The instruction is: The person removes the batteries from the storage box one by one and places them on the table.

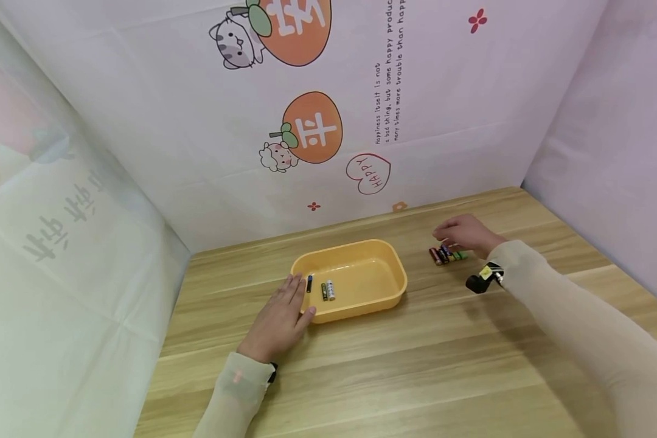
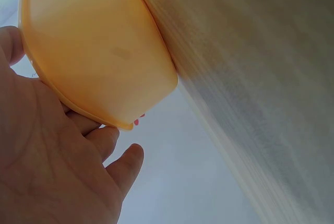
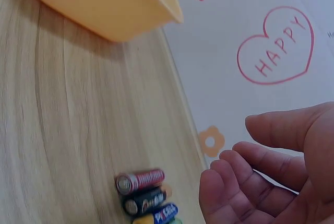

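Observation:
A yellow plastic basin (image 1: 356, 310) stands on the table with three small batteries inside: a dark blue one (image 1: 309, 284) by the left wall, a dark green one (image 1: 324, 292) and a white one (image 1: 331, 290) side by side. My left hand (image 1: 276, 319) rests on the basin's left rim, its fingers lying over the edge. To the right of the basin, several batteries lie in a row, among them a red one (image 3: 141, 180), a black one (image 3: 146, 201) and a blue-and-yellow one (image 3: 158, 215). Just above this row hovers my right hand (image 1: 465, 234), fingers loosely bent, holding nothing.
Light wooden table (image 1: 361, 377) extends in front of the basin. A white printed cloth (image 1: 224, 152) rises behind its back edge, and more cloth hangs at both sides. A black wrist camera (image 1: 477, 283) sticks out below the right sleeve.

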A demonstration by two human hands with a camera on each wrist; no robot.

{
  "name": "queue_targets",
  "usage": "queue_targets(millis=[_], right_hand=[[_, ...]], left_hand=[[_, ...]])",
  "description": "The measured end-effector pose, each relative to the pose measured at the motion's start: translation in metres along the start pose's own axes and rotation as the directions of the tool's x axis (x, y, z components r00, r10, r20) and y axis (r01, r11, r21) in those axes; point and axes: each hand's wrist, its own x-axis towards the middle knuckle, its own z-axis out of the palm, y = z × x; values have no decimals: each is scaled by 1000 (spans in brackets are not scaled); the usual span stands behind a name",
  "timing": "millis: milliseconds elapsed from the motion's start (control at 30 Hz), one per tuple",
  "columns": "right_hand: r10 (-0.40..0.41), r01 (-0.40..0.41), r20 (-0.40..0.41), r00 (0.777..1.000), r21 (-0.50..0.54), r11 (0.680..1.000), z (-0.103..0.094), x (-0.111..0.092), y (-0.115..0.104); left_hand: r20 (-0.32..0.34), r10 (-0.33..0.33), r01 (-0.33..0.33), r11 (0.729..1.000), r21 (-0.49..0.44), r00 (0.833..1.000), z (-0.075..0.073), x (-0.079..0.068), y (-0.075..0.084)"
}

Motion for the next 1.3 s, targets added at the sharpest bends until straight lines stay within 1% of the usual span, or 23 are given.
queue_targets(millis=[167, 300, 500, 600, 867, 967, 1100, 1300], right_hand=[[-7, 7, -1, 1000, -2, 1000, 8, 3, -7], [-5, 5, 2, 1000, -3, 1000, 12, 5, -13], [-5, 6, 22, 1000, -18, 1000, 21, 5, -21], [-9, 10, 37, 999, -3, 1000, 26, 6, -25], [-33, 33, 67, 997, 8, 999, 36, 7, -40], [-38, 38, 75, 996, 2, 999, 41, 8, -47], [-47, 46, 77, 996, 9, 999, 51, 12, -53], [-32, 31, 77, 997, 20, 999, 64, 15, -57]], left_hand=[[9, 1, -1, 1000, 1, 1000, 0, 0, 0], [-3, 4, -4, 1000, -5, 1000, 0, 0, 1], [-8, 1, -1, 1000, 2, 1000, 2, -3, 0], [-2, -2, 2, 1000, 2, 1000, 2, -3, 0], [9, 5, -5, 1000, 9, 1000, 3, 2, -3], [17, 7, -8, 1000, 13, 1000, 1, 3, -3], [11, 15, -16, 1000, 21, 1000, -2, 4, -4], [10, 23, -23, 1000, 13, 1000, -1, 2, -2]])
